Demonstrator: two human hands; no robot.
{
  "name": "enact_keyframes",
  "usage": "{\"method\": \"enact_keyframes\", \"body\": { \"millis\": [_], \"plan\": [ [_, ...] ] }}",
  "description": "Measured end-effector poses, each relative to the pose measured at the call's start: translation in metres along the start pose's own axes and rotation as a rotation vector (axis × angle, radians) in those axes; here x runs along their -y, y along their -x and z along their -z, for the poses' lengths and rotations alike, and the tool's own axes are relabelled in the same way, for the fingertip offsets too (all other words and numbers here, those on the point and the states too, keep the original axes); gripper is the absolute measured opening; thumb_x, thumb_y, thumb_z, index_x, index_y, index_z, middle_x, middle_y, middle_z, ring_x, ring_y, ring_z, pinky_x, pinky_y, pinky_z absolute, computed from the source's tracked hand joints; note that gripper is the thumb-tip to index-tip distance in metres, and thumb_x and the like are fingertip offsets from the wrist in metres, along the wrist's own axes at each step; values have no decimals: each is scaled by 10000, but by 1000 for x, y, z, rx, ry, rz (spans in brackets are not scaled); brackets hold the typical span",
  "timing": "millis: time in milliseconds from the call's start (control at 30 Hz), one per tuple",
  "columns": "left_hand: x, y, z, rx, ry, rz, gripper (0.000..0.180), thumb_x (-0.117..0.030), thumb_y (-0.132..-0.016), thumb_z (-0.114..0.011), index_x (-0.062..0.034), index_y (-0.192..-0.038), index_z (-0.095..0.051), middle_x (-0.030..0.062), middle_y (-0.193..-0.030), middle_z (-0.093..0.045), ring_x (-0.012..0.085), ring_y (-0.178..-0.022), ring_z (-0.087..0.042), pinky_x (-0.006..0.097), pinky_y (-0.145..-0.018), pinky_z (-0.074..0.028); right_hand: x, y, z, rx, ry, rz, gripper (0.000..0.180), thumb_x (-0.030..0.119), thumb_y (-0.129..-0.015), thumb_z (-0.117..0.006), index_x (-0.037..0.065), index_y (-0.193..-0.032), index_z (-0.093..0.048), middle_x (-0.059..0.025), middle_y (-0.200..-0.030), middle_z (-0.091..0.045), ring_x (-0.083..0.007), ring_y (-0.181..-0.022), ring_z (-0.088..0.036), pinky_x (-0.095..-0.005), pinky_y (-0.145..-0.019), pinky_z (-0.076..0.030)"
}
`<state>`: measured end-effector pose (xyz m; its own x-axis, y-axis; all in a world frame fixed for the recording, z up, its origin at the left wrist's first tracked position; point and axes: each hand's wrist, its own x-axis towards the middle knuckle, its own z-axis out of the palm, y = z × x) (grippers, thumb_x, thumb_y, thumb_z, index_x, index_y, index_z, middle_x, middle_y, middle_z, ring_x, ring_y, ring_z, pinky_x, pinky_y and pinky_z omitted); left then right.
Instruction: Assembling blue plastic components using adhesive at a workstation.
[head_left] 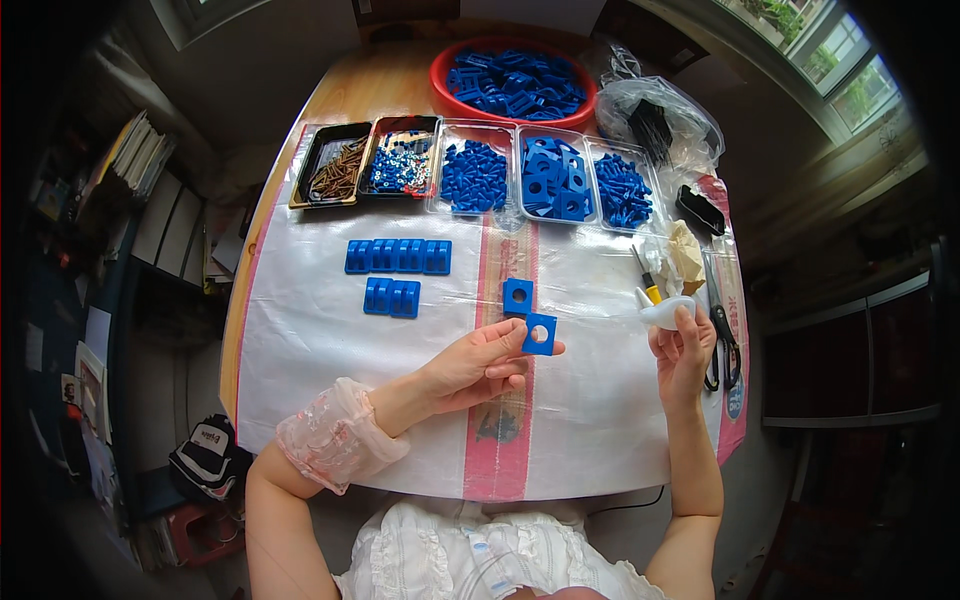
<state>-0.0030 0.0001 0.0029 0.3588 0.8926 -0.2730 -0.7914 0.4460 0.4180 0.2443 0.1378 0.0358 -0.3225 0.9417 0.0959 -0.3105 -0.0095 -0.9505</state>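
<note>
My left hand (475, 368) pinches a flat blue square plate with a round hole (547, 348) between thumb and fingers, above the middle of the table. Just beyond it, a similar blue holed piece (517, 296) lies on the table cover. At the right, my right hand (685, 350) is closed around a small white squeeze bottle (668, 313), its narrow nozzle pointing left. A tool with a yellow and black handle (651, 288) lies right behind the bottle. Left of centre, several blue ridged blocks (397, 256) sit in a row, with two more (391, 297) in front.
Along the back stand trays of screws (340, 170), small metal nuts (402, 165), blue pegs (474, 177), blue holed plates (556, 182) and more small blue parts (625, 190). Behind them is a red basin (440, 88) of blue parts. Black-handled scissors (727, 350) lie beside my right hand.
</note>
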Motion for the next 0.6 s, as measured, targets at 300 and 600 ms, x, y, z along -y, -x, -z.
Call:
{"method": "enact_keyframes", "body": {
  "millis": [300, 600],
  "plan": [
    [0, -1, 0, 0, -8, 2, 305, -322, -1043, -454, -73, -1179, -566, 149, -1271, -585, -22, -546, -377, 193, -659, -459, 1, 0, -1, -5, 8, -1, 170, 180, -938, -609, 43, -838, -593, 44, -548, -470, -6, -430, -324, -203, -439, -312],
    [0, 0, 0, -8, -9, 4, 305, -323, -1043, -454, -73, -1180, -563, 151, -1272, -587, -19, -546, -377, 199, -660, -457, -2, 0, 0, -15, 14, 1, 170, 179, -937, -608, 39, -839, -598, 42, -553, -480, -5, -428, -324, -201, -442, -317]
  ]
}}
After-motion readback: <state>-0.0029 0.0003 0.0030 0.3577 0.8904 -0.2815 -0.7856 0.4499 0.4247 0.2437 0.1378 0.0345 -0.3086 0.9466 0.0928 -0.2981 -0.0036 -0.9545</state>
